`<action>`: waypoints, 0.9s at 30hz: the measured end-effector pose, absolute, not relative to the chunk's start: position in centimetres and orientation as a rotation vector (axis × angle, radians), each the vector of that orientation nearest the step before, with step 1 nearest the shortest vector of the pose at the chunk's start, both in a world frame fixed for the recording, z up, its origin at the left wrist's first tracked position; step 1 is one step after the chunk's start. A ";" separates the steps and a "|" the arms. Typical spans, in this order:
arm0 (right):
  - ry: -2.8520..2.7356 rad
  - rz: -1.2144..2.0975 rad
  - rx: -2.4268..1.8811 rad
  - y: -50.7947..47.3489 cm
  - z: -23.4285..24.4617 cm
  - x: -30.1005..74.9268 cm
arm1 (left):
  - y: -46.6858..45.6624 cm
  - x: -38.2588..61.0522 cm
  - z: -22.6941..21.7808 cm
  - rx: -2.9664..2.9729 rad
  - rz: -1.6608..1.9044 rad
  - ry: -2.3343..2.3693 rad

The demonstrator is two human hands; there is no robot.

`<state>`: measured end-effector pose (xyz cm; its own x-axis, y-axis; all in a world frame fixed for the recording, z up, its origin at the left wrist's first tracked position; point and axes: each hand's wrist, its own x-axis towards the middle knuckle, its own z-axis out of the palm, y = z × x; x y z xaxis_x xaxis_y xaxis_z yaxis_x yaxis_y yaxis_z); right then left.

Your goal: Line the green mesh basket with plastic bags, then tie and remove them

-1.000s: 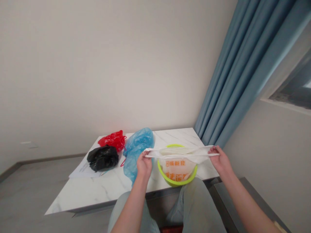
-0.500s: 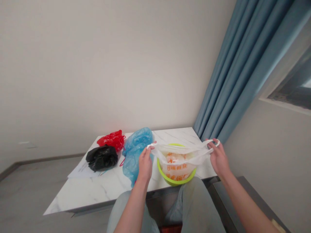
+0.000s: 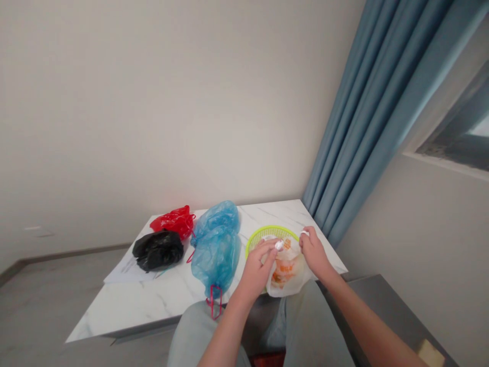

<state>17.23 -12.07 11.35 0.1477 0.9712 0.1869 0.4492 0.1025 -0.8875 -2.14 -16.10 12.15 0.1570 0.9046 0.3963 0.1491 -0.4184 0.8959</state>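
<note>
A white plastic bag (image 3: 289,272) with orange print hangs over the near side of a green basket (image 3: 273,229) on the table. My left hand (image 3: 261,262) pinches a bunched white handle of this bag above the basket. On the other side, my right hand (image 3: 314,251) is closed on the bag's other handle, a bit of white showing at the fingertips. The bag's mouth is gathered between both hands, and what lies inside it cannot be made out.
Left of the basket, a blue plastic bag (image 3: 217,250) with red ties lies on the marble-patterned table (image 3: 160,300). Further left are a black plastic bag (image 3: 158,250) and a red plastic bag (image 3: 173,221). A blue curtain (image 3: 355,127) hangs at the right.
Both hands have come closer together, bringing the stretched handles inward. The bag has shifted toward me, over the basket's near rim, and more of the basket's far side shows.
</note>
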 end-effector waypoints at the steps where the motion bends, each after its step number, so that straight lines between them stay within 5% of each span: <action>1: -1.443 0.714 -1.551 -12.1 11.2 16.9 | -16.2 -1.9 12.1 1.696 1.316 0.992; 27: -1.910 0.976 -1.173 -14.2 10.8 15.0 | -17.5 -0.9 11.4 1.526 1.361 1.036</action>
<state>15.01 -14.23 10.81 -0.3602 0.9186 0.1627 0.4060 0.3114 -0.8592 -0.90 -17.47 11.43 0.0757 0.9455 0.3167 0.0536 -0.3210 0.9455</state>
